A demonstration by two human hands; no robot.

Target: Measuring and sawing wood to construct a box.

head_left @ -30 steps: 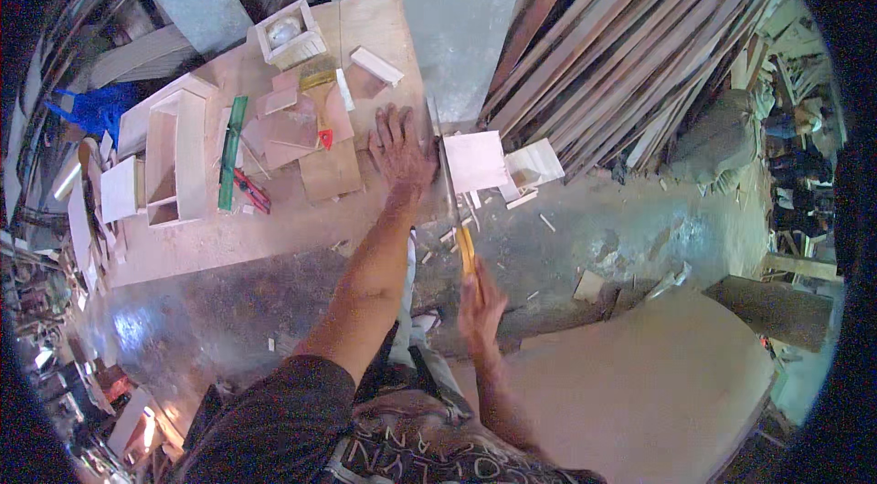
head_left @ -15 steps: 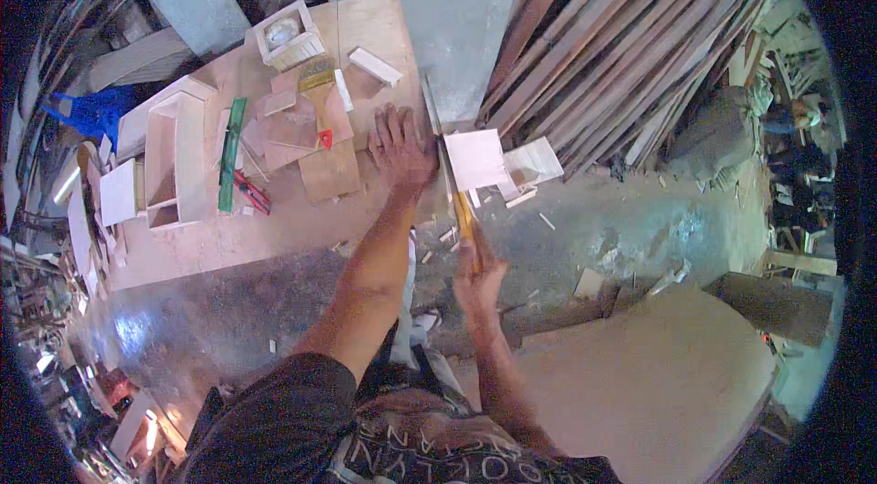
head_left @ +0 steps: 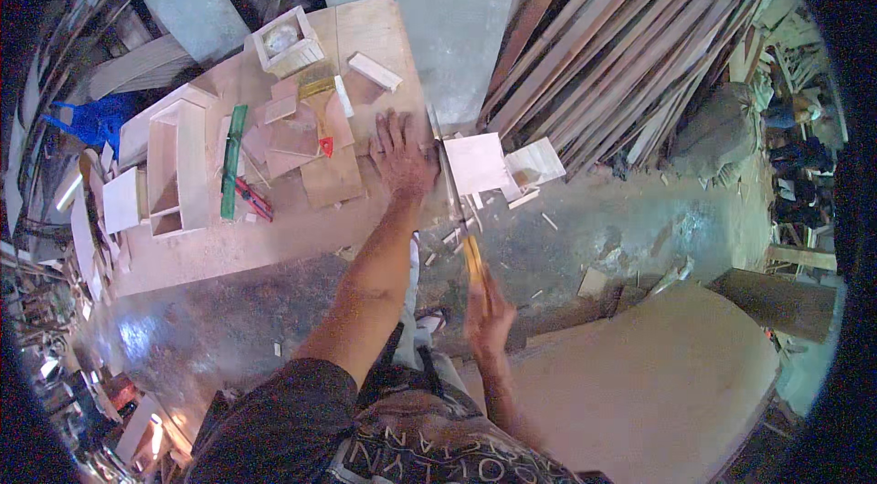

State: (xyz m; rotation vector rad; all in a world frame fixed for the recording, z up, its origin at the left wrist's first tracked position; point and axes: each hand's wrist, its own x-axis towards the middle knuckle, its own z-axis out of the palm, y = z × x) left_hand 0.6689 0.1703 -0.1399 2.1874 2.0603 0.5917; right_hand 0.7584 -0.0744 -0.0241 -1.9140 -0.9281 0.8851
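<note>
My left hand presses flat on the pale wooden tabletop near its right edge, fingers spread. My right hand is closed round the yellow handle of a long, narrow tool. Its thin dark blade runs away from me along that edge, beside my left hand; whether it is a file or a saw I cannot tell. Right of the blade is a square pale board, with a small wooden box next to it. Left of my left hand lie a paintbrush and thin wood pieces.
On the table's left stand an open wooden box frame, a green strip and red-handled pliers. A small square box sits at the far side. Long planks lean at the back right. A large board lies at lower right.
My right hand has drawn the yellow-handled tool back toward me along the table edge. My left hand stays flat in nearly the same place.
</note>
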